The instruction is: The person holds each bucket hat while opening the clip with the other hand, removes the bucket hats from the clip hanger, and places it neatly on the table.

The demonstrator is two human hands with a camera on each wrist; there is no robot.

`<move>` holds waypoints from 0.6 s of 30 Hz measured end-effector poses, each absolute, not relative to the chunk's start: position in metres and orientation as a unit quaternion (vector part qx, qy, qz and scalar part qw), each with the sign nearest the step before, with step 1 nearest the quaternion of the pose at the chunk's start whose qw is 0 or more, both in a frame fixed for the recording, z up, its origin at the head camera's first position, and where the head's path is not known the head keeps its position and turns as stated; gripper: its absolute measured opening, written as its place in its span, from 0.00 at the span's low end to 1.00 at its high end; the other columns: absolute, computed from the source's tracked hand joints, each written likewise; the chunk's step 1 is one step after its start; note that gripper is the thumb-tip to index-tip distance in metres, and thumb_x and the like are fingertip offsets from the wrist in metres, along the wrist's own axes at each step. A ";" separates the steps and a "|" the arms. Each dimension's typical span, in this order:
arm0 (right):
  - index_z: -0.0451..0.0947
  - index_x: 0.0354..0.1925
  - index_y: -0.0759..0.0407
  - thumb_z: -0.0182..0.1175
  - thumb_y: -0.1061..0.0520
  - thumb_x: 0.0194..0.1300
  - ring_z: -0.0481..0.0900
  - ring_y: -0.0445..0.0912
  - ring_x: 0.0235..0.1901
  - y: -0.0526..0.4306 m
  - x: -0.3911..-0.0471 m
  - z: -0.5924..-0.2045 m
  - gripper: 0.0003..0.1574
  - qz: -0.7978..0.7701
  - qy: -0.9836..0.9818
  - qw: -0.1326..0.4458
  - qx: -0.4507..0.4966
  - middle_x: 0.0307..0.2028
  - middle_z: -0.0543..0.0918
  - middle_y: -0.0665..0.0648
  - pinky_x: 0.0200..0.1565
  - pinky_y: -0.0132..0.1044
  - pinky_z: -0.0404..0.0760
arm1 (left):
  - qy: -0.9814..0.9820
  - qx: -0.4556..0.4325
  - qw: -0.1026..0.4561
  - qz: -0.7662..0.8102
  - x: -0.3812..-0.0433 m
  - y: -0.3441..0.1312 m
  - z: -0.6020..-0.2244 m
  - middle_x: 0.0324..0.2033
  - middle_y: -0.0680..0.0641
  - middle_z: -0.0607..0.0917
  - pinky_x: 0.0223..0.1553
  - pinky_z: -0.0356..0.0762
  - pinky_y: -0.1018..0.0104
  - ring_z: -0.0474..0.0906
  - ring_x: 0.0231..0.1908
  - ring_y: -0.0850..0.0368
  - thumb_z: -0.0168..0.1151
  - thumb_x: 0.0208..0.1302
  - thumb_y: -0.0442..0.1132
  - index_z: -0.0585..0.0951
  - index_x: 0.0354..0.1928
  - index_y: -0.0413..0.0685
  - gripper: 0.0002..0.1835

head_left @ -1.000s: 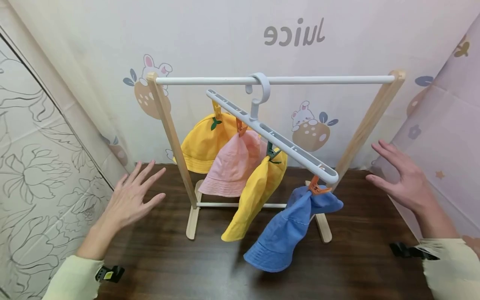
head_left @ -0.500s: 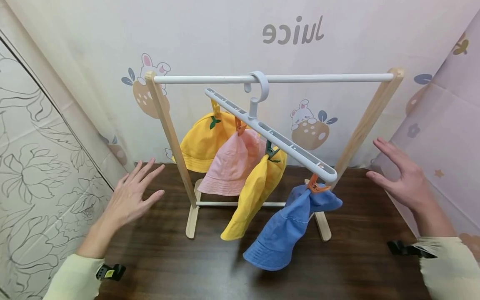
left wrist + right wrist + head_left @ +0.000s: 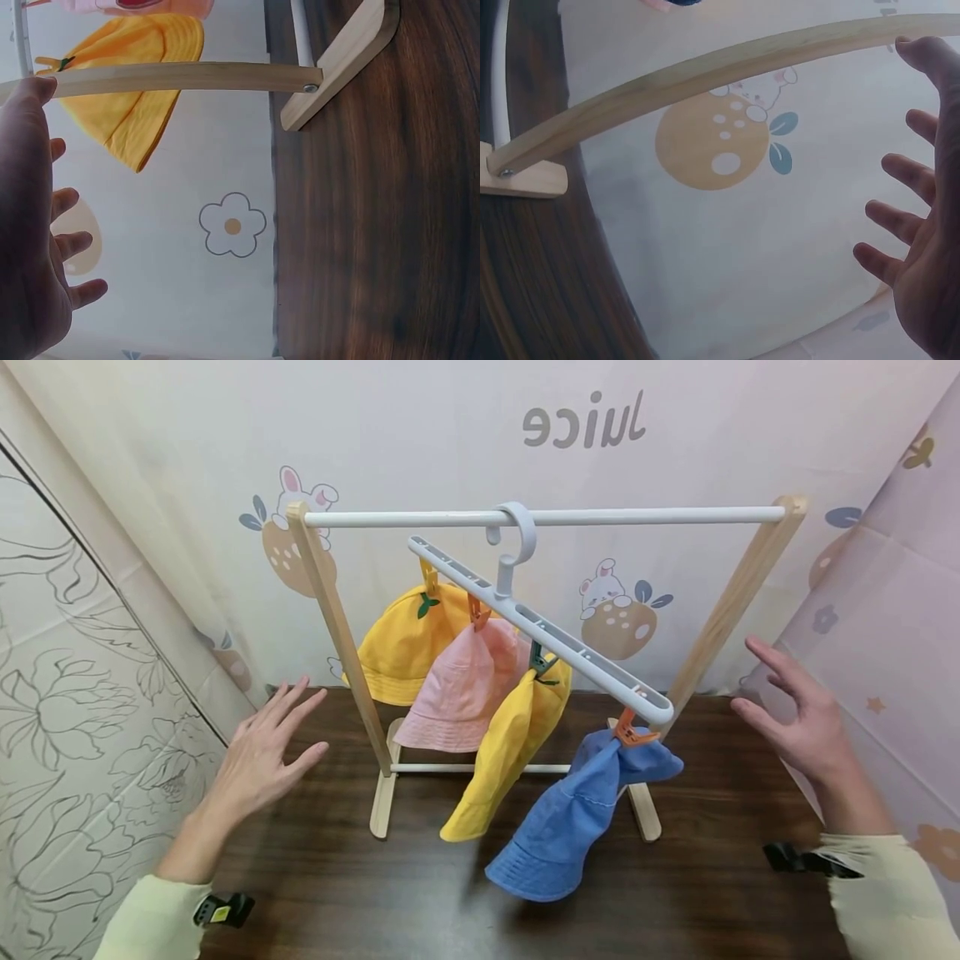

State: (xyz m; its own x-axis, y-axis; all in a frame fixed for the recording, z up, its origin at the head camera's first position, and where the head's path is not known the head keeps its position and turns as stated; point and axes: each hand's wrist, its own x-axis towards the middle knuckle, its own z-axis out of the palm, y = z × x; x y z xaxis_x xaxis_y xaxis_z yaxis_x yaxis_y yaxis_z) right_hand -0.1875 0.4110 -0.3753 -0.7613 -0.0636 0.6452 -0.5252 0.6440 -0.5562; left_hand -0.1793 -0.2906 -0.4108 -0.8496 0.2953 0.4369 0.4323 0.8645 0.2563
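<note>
My left hand [image 3: 262, 760] is held left of the wooden rack, fingers spread, touching nothing. On the other side, my right hand [image 3: 802, 718] hovers with its fingers extended, apart from the right post [image 3: 731, 610]. A white hanger [image 3: 555, 633] hooks over the rack's white top bar [image 3: 645, 516] and slants toward me. Four clips hold bucket hats along it: a yellow hat [image 3: 401, 647] at the far end, a pink hat [image 3: 461, 693], a second yellow hat [image 3: 506, 756], and a blue hat [image 3: 558, 835] nearest me, under an orange clip [image 3: 634, 731].
The rack stands on a dark wooden table [image 3: 420, 902], its feet [image 3: 382, 806] spread to both sides. Behind it hangs a pale printed curtain [image 3: 405, 427]. A sheet with flower line drawings [image 3: 82, 693] closes off the left. A white lower bar [image 3: 431, 768] joins the posts.
The view has shifted very slightly. My right hand has drawn a little to the left with its fingers changing position a bit; the left hand, hanger and hats look the same.
</note>
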 end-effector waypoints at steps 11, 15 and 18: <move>0.73 0.81 0.65 0.66 0.79 0.63 0.72 0.31 0.80 0.403 -0.187 -0.378 0.49 0.449 -0.819 0.305 0.188 0.81 0.78 0.44 0.72 0.16 0.70 | -0.935 -0.193 0.217 -0.204 -0.177 -0.289 -0.412 0.89 0.48 0.67 0.65 0.69 0.15 0.64 0.86 0.32 0.70 0.74 0.51 0.70 0.86 0.62 0.40; 0.72 0.80 0.68 0.65 0.79 0.65 0.72 0.34 0.80 0.400 -0.188 -0.380 0.47 0.455 -0.810 0.309 0.206 0.81 0.78 0.48 0.74 0.18 0.69 | -0.930 -0.198 0.228 -0.210 -0.177 -0.288 -0.413 0.88 0.47 0.68 0.64 0.70 0.16 0.65 0.86 0.32 0.70 0.73 0.50 0.71 0.86 0.62 0.40; 0.72 0.80 0.68 0.65 0.79 0.65 0.73 0.35 0.81 0.400 -0.189 -0.381 0.47 0.455 -0.807 0.310 0.214 0.82 0.78 0.50 0.74 0.19 0.69 | -0.927 -0.202 0.234 -0.212 -0.176 -0.287 -0.414 0.88 0.47 0.69 0.64 0.71 0.15 0.65 0.85 0.32 0.70 0.73 0.50 0.71 0.86 0.63 0.40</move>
State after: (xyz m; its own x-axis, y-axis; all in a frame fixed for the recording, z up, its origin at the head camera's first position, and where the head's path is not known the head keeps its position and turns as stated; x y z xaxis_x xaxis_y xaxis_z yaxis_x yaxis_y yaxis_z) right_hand -0.1891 0.3999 -0.3809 -0.7162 -0.0627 0.6950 -0.6269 0.4953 -0.6014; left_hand -0.1762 -0.2866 -0.4135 -0.8091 0.2748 0.5194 0.4731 0.8289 0.2985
